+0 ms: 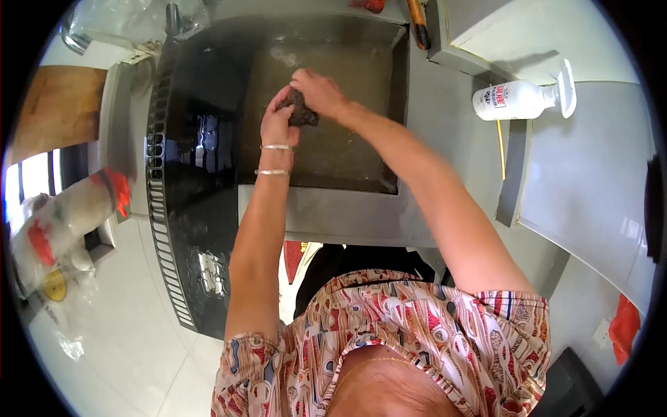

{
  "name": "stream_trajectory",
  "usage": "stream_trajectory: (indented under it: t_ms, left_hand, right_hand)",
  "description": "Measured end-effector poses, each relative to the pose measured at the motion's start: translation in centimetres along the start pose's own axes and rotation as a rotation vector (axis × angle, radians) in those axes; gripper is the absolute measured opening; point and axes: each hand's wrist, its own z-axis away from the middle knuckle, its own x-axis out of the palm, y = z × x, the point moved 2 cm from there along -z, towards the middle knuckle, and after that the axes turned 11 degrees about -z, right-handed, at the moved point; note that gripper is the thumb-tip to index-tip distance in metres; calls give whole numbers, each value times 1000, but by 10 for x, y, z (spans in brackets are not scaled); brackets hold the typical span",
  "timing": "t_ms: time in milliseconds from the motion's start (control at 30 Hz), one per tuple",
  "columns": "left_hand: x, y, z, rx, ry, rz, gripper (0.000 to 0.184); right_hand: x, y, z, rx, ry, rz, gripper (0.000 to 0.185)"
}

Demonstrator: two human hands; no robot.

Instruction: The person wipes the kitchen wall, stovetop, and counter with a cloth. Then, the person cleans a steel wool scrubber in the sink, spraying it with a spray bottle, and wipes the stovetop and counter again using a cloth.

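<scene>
A dark brown, crumpled wad (302, 112), a wet rag or scrubbing pad by its look, is gripped between both hands. My left hand (277, 124), with two bangles on the wrist, is closed on its left side. Over its top and right side curl the fingers of my right hand (318, 92). Both hands are above a rectangular sink-like basin (347, 156) with a dull brownish, wet-looking floor. Part of the wad is covered by the fingers.
Left of the basin lies a glossy black panel (201, 174) with a slotted edge. A white spray bottle (511, 101) is at the right, near a thin yellow stick (501, 149). A wooden handle (417, 21) lies at the back edge. Plastic bags (73, 215) are at far left.
</scene>
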Motion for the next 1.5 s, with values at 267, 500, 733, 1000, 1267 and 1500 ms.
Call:
stream_trajectory:
  t_ms: [267,500,733,1000,1267,1500]
  left_hand:
    - [-22,-31,-24,-295,-291,-736,44]
    - [-6,-32,-3,-550,320,-262,25]
    - [-22,-65,-33,-577,63,-470,26]
    - [-31,-42,-19,-631,72,117,38]
    - [6,-4,-1,-220,41,213,43]
    - [9,-11,-15,-71,57,270,42]
  right_hand:
    - [18,99,3,568,-407,11,27]
    - [55,89,25,731,-259,-15,42]
    - [60,74,37,534,-203,122,20]
    - [37,16,41,845,-353,-842,13]
    - [-8,5,17,883,83,-1051,25]
    - [-6,0,9,483,240,-203,31]
